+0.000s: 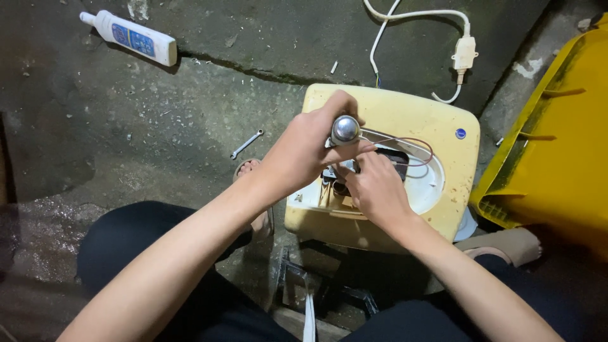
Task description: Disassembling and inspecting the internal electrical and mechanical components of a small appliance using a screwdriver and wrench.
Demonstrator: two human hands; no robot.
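Observation:
A cream-yellow appliance housing (437, 120) lies on the concrete floor between my knees, its round opening showing wires and dark parts inside. My left hand (304, 152) is shut on a tool with a shiny metal-capped handle (346, 129), held upright over the opening. My right hand (377, 190) rests at the opening beside it, fingers curled on a small part inside; what they pinch is hidden. Thin red and white wires (418, 144) loop across the opening.
A small spanner (246, 144) lies on the floor to the left. A white tube with a blue label (130, 38) is at top left. A white cable with an inline connector (464, 54) runs behind. A yellow plastic bin (557, 145) stands at right.

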